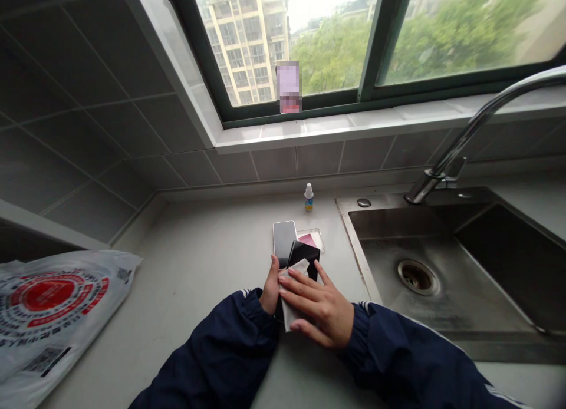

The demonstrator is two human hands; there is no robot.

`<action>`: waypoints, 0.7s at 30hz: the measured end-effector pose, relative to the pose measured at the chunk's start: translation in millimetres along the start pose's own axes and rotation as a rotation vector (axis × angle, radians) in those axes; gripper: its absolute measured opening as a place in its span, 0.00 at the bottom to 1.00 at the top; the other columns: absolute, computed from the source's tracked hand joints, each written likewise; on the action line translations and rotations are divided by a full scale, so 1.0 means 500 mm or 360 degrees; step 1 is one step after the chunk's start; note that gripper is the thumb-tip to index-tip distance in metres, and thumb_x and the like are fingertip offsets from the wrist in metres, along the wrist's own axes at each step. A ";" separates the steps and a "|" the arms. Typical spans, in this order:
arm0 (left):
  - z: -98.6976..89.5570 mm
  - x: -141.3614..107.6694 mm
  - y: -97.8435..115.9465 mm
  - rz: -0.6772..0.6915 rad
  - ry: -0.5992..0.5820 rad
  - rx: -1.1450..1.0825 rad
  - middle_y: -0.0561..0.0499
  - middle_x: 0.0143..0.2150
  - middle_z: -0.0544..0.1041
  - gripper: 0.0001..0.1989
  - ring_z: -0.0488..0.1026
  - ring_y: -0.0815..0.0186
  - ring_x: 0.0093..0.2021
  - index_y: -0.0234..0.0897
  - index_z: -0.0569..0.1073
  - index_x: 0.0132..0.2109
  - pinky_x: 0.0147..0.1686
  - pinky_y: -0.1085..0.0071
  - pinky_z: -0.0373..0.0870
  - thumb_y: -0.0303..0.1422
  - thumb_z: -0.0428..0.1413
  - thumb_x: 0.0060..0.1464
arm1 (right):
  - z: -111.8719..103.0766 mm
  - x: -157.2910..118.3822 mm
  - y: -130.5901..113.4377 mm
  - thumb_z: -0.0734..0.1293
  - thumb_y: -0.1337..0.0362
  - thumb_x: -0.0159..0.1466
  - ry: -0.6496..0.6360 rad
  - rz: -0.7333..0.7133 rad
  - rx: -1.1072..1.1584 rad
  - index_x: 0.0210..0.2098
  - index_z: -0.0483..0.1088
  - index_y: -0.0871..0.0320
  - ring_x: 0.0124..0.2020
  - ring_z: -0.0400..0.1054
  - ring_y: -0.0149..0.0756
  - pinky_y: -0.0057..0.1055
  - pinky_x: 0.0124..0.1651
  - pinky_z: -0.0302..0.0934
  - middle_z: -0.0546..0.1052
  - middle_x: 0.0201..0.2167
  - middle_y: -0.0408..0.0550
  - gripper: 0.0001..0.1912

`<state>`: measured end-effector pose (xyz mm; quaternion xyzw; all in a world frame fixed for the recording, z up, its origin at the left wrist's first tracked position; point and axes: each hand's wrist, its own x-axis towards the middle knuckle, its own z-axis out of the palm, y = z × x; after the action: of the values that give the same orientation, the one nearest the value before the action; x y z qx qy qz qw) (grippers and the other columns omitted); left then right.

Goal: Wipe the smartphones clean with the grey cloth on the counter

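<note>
Pressing a folded white wipe (pixel 292 300) against a black smartphone (pixel 304 253), the right hand (pixel 317 307) lies across the lower centre of the frame, its fingers (pixel 305 292) spread and gently curved, so that it is part open and holds the wipe flat to the phone. The left hand (pixel 270 289) is half closed, with its fingers and thumb wrapped round the phone's left edge, and the phone stands tilted between the two hands above the grey countertop (pixel 198 267). Both arms enter from the bottom edge in navy sleeves (pixel 230 344) with white stripes at the cuffs. Just above the hands, a second smartphone (pixel 283 241) with a pale, reflective screen lies on the counter, partly overlapped in view by the black one. To its right is a clear plastic packet (pixel 311 239) with something pink inside, and farther up, near the wall, stands a small dropper bottle (pixel 308 198) with a white cap and a blue and yellow label whose writing is too small to read. At lower left lies a white plastic bag (pixel 44 315) printed with a red circular emblem and square codes, its small lettering unreadable at this size. At right are a stainless steel sink (pixel 415 267) and a chrome faucet (pixel 464 144). Grey wall tiles (pixel 106 114) fill the upper left, and along the top a dark-framed window (pixel 362 93) looks out on an apartment block (pixel 241 43) and green trees (pixel 331 55).
</note>
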<state>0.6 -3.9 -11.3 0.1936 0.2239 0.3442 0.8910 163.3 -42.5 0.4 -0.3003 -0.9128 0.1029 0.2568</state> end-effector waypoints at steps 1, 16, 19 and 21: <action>0.002 -0.001 0.000 0.0000 -0.0002 -0.0005 0.36 0.48 0.77 0.41 0.72 0.53 0.54 0.22 0.73 0.52 0.57 0.64 0.60 0.57 0.36 0.59 | 0.001 0.000 0.003 0.57 0.56 0.69 0.0017 0.0019 -0.0018 0.65 0.56 0.58 0.68 0.46 0.46 0.55 0.66 0.16 0.59 0.65 0.53 0.27; 0.006 0.008 0.000 0.0002 -0.0097 0.0044 0.38 0.55 0.73 0.39 0.68 0.52 0.58 0.31 0.60 0.64 0.59 0.60 0.58 0.57 0.40 0.58 | -0.008 -0.002 0.050 0.57 0.54 0.68 0.0074 0.0282 -0.0167 0.67 0.52 0.60 0.69 0.42 0.48 0.59 0.66 0.29 0.54 0.67 0.56 0.31; 0.001 0.005 0.004 -0.0017 0.0013 0.0013 0.34 0.50 0.76 0.44 0.71 0.52 0.55 0.24 0.63 0.62 0.58 0.60 0.59 0.59 0.37 0.57 | -0.006 0.005 0.011 0.58 0.47 0.67 -0.0042 0.0103 -0.0052 0.66 0.53 0.60 0.69 0.43 0.48 0.56 0.67 0.21 0.55 0.67 0.55 0.34; 0.000 0.002 0.009 -0.0026 0.0129 -0.0015 0.32 0.46 0.78 0.46 0.74 0.51 0.50 0.21 0.65 0.59 0.57 0.59 0.62 0.61 0.38 0.55 | -0.006 0.007 -0.013 0.57 0.45 0.67 -0.0030 0.0038 0.0021 0.66 0.54 0.60 0.68 0.45 0.48 0.55 0.67 0.17 0.57 0.66 0.54 0.35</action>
<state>-1.1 -0.2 -9.3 0.1736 0.2599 0.3454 0.8849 159.0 -45.5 6.5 -0.3084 -0.9109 0.1147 0.2488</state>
